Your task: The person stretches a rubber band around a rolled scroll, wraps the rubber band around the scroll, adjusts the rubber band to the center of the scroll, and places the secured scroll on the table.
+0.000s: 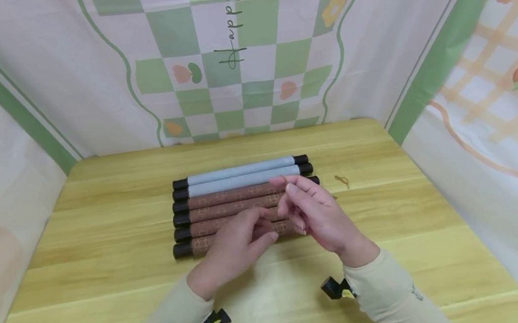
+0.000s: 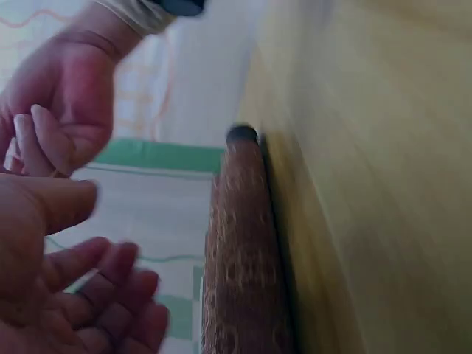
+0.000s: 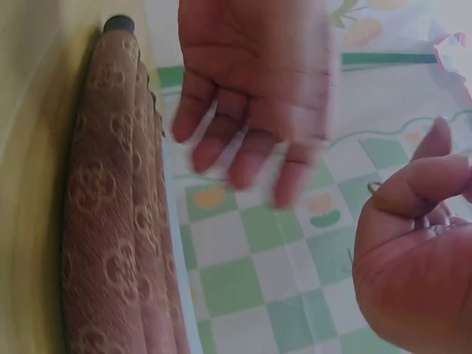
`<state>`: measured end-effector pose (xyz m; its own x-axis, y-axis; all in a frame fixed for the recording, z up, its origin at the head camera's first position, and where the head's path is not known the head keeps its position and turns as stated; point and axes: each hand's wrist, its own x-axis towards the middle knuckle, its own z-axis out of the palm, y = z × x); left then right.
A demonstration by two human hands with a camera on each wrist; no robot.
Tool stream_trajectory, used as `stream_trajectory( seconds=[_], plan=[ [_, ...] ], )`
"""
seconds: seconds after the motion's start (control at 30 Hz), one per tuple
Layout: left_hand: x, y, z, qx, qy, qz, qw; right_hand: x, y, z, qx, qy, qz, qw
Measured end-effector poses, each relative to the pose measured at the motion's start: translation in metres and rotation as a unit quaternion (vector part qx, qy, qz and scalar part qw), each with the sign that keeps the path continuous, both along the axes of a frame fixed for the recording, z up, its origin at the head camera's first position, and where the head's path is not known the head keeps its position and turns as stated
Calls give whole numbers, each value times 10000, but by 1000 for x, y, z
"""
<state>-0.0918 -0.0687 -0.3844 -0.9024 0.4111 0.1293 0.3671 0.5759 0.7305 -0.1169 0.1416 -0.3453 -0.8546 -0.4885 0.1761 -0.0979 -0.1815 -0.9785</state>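
Observation:
Between thumb and forefinger, my right hand [image 1: 322, 220] pinches a thin brown band [image 3: 375, 186], only a small loop of which shows. My left hand [image 1: 236, 247] hovers over the front of the rolls, its fingers loosely bent and the palm turned inward with nothing in it. Beneath both hands lie several brown patterned scrolls [image 1: 202, 244] with black end knobs, side by side. Two light-blue scrolls [image 1: 241, 171] lie behind them in the same row. The right hand hides part of the brown scrolls' right ends in the head view.
On the wooden table [image 1: 114, 294], right of the scrolls, lies a small brown looped band [image 1: 342, 180]. Printed cloth [image 1: 257, 24] hangs behind the table and along both sides. Black wrist cameras [image 1: 216, 321] sit at both cuffs.

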Motion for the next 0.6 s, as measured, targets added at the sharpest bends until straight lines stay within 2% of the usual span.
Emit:
stream_trajectory(
  seconds=[0.03,0.07,0.17,0.23,0.33,0.43,0.6],
  plan=[
    [-1,-1,-2,-565,291,16,9980,0,2,0,171,35,-144,9997],
    [-2,-3,-4,-1139,570,29,9919,-1,4,1,327,65,-283,9990],
    [-4,-7,-12,-2531,1277,27,9590,-3,10,2,619,61,-637,9960],
    [-5,-9,-16,-3020,1485,13,9417,-4,14,3,684,27,-775,9946],
    [-6,-12,-20,-3383,1635,41,9267,-5,18,3,700,13,-882,9936],
    [-8,-15,-23,-3540,1801,88,9177,-6,20,3,680,22,-915,9935],
    [-12,-19,-25,-3549,1860,114,9161,-6,21,2,681,-6,-961,9930]
  ],
)
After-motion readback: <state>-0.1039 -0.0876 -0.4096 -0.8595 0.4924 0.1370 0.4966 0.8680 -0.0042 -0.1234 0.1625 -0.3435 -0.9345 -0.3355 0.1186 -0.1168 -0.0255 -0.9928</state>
